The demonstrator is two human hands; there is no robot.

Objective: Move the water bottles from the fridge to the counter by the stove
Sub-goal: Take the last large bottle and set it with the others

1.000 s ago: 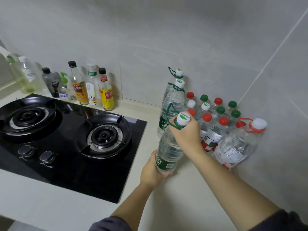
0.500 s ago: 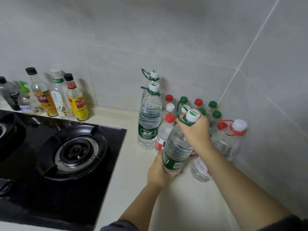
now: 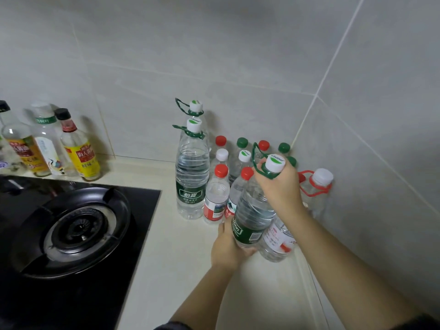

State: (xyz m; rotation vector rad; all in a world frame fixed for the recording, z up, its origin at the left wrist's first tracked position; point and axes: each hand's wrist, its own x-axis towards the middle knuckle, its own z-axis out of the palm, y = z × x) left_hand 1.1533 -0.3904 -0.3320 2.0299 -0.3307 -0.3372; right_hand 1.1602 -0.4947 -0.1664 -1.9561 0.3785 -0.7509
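counter (image 3: 181, 253): pale worktop in a tiled corner, grey wall (image 3: 238, 55) behind and at right; single head view
stove (image 3: 140, 210): black gas hob at left of the counter, one burner in view; its left and near edges are cut off by the frame
held bottle (image 3: 252, 206): large clear water bottle with green label, white cap and green carry loop; tilted, low over the counter in front of the parked bottles; base covered by the left hand, so contact with the counter cannot be told
left hand (image 3: 226, 251): cups the bottom of the held bottle, fingers wrapped under it, fingertips hidden
right hand (image 3: 283, 186): clenched round the neck of the held bottle just below the cap
tall bottles (image 3: 191, 177): two with green loops, upright by the back wall, one behind the other; rear one mostly hidden, only its cap and loop clear
small bottles (image 3: 215, 196): cluster with red, green and white caps packed into the corner; back rows show caps only, count unclear
red-loop bottle (image 3: 319, 186): against the right wall, lower part behind the right arm
leaning bottle (image 3: 276, 241): clear, red-and-white label, just beside the held bottle; top hidden behind the right forearm
condiment bottles (image 3: 81, 153): row at back left beside the stove; leftmost cut off, labels blurred
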